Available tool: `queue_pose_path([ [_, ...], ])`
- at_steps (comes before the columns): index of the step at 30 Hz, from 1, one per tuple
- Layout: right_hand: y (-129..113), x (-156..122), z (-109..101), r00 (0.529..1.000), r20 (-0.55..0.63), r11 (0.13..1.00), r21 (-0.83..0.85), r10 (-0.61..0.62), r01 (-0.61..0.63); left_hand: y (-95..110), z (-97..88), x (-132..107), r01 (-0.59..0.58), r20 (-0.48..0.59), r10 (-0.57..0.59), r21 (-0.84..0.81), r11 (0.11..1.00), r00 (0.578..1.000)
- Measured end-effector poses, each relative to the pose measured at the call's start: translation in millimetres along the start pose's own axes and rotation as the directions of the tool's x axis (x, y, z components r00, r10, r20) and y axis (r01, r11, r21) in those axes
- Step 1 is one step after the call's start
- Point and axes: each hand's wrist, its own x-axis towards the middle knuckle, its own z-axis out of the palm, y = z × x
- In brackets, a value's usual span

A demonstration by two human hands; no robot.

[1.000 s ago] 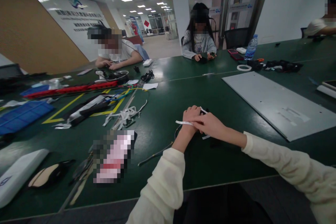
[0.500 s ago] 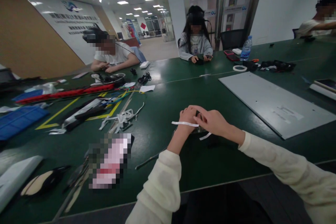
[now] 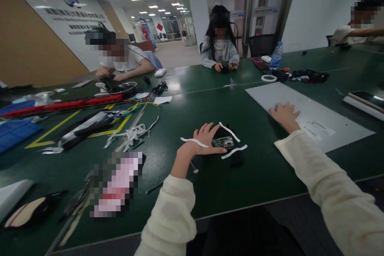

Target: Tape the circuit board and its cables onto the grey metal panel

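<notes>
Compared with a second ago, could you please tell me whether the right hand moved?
Yes: judged against the grey panel, the right hand has moved rightward and forward, now overlapping its left edge.

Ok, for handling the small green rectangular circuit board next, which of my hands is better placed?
Probably your left hand: its spread fingers are at the circuit board, thumb along the near edge. Your right hand is farther off, over the flat grey rectangular panel.

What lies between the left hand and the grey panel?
In the head view, a circuit board, two white strips and something black lie there.
</notes>
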Motion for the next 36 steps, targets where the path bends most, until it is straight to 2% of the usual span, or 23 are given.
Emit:
queue_pose_path([
  [3,7,5,7,0.997,0.074,0.999,-0.020,0.036,-0.035,-3,2.3,1,0.008,0.028,-0.009,0.026,1.000,1.000],
  [12,3,6,9,0.996,0.092,0.997,-0.083,0.014,-0.007,-9,6.5,8,-0.039,0.077,0.035,0.050,0.998,0.996],
  [19,-5,-2,6,0.993,0.117,0.995,-0.089,-0.032,0.042,-8,1.7,7,-0.157,-0.061,0.158,0.021,0.987,0.986],
  [24,-19,-14,1,0.978,0.172,0.982,-0.123,-0.118,0.141,-7,-5.7,2,-0.206,-0.157,0.195,-0.053,0.977,0.968],
  [28,-32,-29,0,0.954,0.186,0.956,-0.133,-0.236,0.262,-6,-15.6,-2,-0.213,-0.237,0.190,-0.075,0.974,0.953],
  [36,-55,-61,-8,0.858,0.200,0.864,-0.083,-0.474,0.496,-4,-24.6,-6,-0.216,-0.305,0.183,-0.079,0.973,0.935],
])
